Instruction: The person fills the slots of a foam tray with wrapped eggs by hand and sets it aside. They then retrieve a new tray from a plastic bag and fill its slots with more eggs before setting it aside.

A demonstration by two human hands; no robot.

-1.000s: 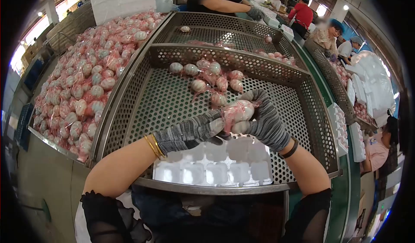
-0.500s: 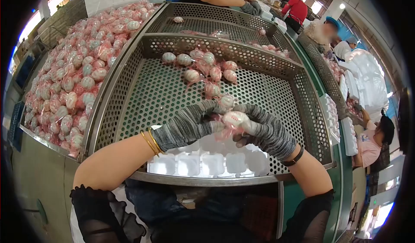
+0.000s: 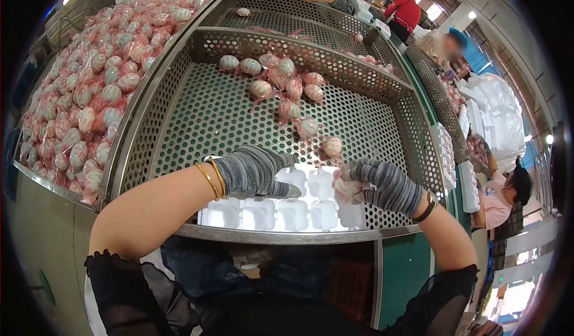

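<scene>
My right hand (image 3: 385, 186), in a grey knit glove, is closed around a wrapped egg (image 3: 347, 189) in pinkish clear film. It holds the egg over the right end of a white foam tray (image 3: 224, 214) with moulded cups. Fingers and thumb apart, my left hand (image 3: 251, 171) rests over the tray's left part with nothing between them. The visible cups hold nothing. Just beyond the tray, one wrapped egg (image 3: 332, 147) lies on the perforated metal bin floor (image 3: 197, 118). Another wrapped egg (image 3: 307, 128) lies behind it.
Several more wrapped eggs (image 3: 287, 85) are clustered toward the bin's back wall. A large heap of wrapped eggs (image 3: 78, 109) fills the left side. Filled foam trays (image 3: 443, 150) stand along the right. Co-workers are across the bins and at the right.
My hands have separated: the left moved left and opened, the right moved right with a wrapped egg. More of the tray shows, and another wrapped egg is visible on the bin floor.
</scene>
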